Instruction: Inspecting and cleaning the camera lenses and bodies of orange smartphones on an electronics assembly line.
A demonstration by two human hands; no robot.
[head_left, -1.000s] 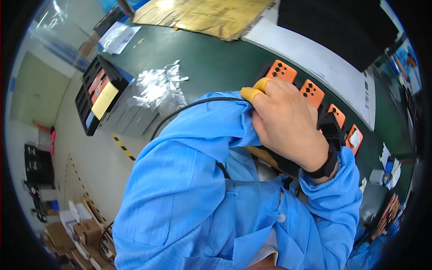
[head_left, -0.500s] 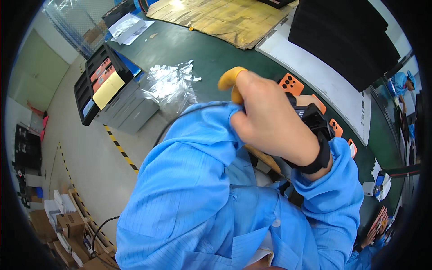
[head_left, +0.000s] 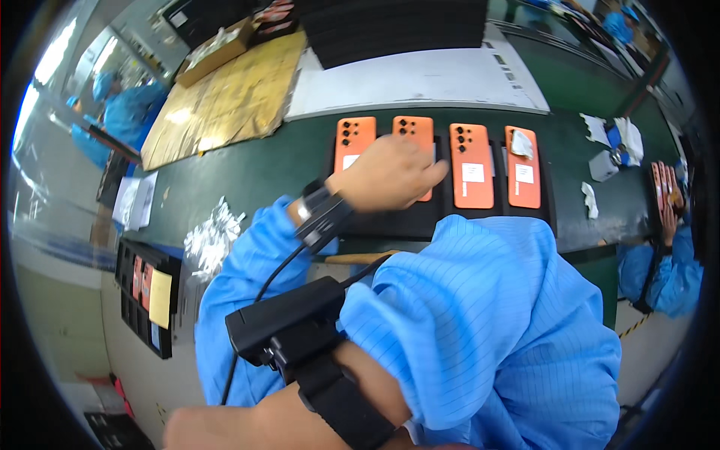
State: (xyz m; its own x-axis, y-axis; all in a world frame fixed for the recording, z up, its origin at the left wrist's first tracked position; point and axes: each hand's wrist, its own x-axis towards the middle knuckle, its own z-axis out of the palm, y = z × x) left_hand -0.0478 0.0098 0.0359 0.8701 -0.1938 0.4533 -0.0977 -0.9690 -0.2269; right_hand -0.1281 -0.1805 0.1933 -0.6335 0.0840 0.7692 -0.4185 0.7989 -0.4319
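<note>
Several orange phones lie back up in a row on black trays, each visible label white. My left hand is over the second phone from the left, covering its middle. Its fingers are curled in; whatever they may hold is hidden beneath them. The leftmost phone is partly behind that hand. A crumpled white tissue rests on the rightmost phone. My right hand is raised at the lower left, its fingers out of sight. Both wrists carry black strapped devices.
Clear plastic film scraps lie left of my left arm. Beyond the phones are a white board and yellowed cardboard. A black crate stands left; a small bottle and tissues sit right. Co-workers are nearby.
The view has swung round toward the phones. My right hand, with yellow finger covers, has left the middle of the view for the lower left. My left hand is now plainly visible over the phones.
</note>
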